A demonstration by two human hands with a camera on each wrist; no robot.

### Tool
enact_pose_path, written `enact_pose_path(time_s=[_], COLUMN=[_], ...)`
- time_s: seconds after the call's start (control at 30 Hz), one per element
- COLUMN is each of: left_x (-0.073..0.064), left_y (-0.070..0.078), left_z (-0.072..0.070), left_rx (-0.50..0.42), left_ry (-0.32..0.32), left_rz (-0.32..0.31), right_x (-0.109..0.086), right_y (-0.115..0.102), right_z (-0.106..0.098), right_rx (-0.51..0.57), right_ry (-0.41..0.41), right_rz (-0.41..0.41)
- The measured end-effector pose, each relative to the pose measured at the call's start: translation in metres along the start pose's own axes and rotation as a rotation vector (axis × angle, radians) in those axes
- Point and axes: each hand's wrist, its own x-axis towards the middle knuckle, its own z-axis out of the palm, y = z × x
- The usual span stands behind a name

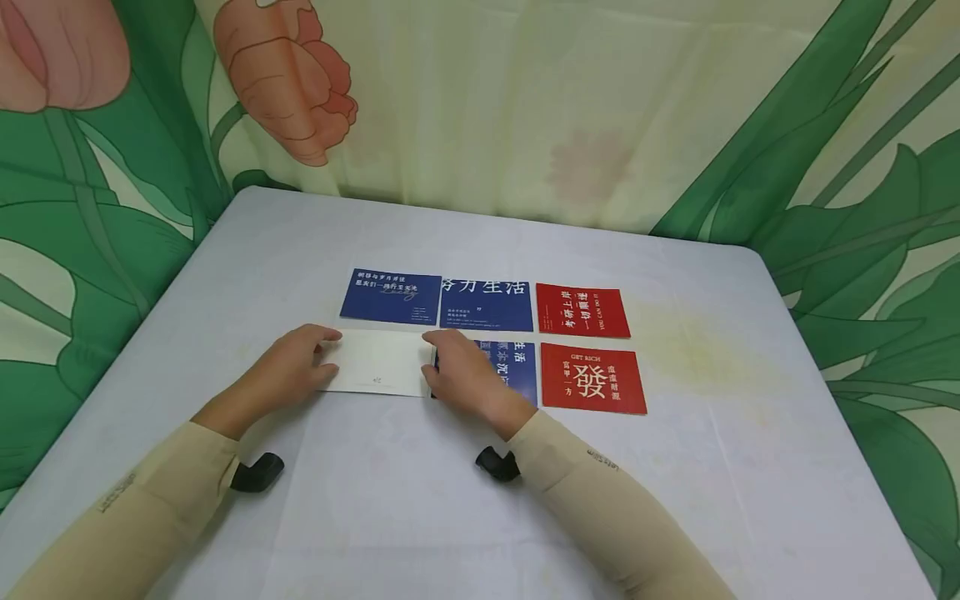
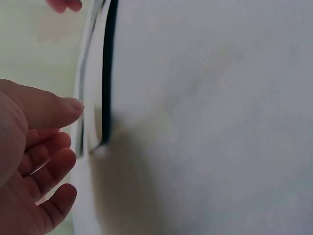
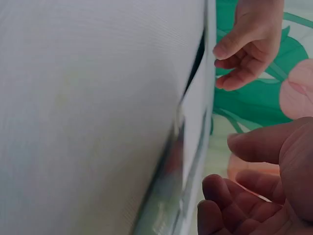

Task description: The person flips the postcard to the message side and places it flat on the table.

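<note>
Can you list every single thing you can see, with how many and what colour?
white card: 1, white, front row, between the hands
blue cards: 3, blue, two in the back row, one partly under the right hand
red cards: 2, red, right end of both rows
tablecloth: 1, white, under the cards
flowery backdrop: number of sheets unclear, cream, green and pink, around the table
black pieces: 2, black, one near each wrist
sleeves: 2, beige, on both arms
left hand: 1, bare, at the white card's left end
right hand: 1, bare, at its right end
</note>
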Motion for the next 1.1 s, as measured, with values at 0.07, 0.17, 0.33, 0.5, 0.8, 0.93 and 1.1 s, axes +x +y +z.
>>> enact_pose_path(time_s=[0.07,0.17,0.33,0.5,0.8,0.93,1.1], left_x=[-0.002,-0.006,-0.008,-0.001,0.023,0.029,0.032], left_y=[0.004,0.015,0.037,0.054,0.081,0.084,0.085], left_z=[-0.001,-0.001,0.005,0.015,0.041,0.050,0.056], left_rx=[0.020,0.031,0.024,0.051,0.080,0.118,0.176], left_ry=[0.023,0.060,0.088,0.073,-0.027,-0.063,-0.074], left_rz=[0.049,0.136,0.249,0.342,0.435,0.412,0.379], right_x=[-0.006,-0.018,-0.038,-0.055,-0.065,-0.065,-0.062], right_y=[0.001,0.008,0.022,0.036,0.067,0.073,0.080], right_z=[-0.006,-0.017,-0.034,-0.044,-0.049,-0.050,-0.051], right_rx=[0.009,0.005,-0.029,-0.087,-0.219,-0.246,-0.254], right_ry=[0.002,-0.008,-0.039,-0.045,-0.025,-0.046,-0.065], right_rz=[-0.004,-0.015,-0.062,-0.066,-0.024,0.000,0.045])
